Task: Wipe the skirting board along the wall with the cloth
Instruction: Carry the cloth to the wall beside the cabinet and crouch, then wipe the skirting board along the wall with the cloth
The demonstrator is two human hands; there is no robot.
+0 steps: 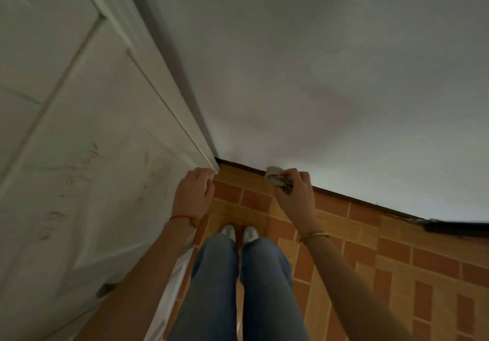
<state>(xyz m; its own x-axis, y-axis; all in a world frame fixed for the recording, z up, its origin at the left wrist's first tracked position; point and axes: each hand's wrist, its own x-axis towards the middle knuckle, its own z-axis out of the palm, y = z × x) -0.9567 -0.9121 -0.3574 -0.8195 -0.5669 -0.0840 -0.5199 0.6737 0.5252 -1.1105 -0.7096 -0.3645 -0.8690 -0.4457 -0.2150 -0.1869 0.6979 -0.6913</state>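
R hand [293, 192] grips crumpled grey-white cloth [275, 177] vs dark brown skirting board [370, 205]. Board runs off rightward. L hand [194, 195], fingers curled, rests on white door edge [209, 160]

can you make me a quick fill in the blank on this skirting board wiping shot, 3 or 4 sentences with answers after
1. The cloth is held in the ____ hand.
2. The left hand rests against the white ____ frame.
3. The cloth touches the dark skirting board where the wall meets the ____.
4. The person's legs are in blue ____.

Answers: right; door; floor; jeans
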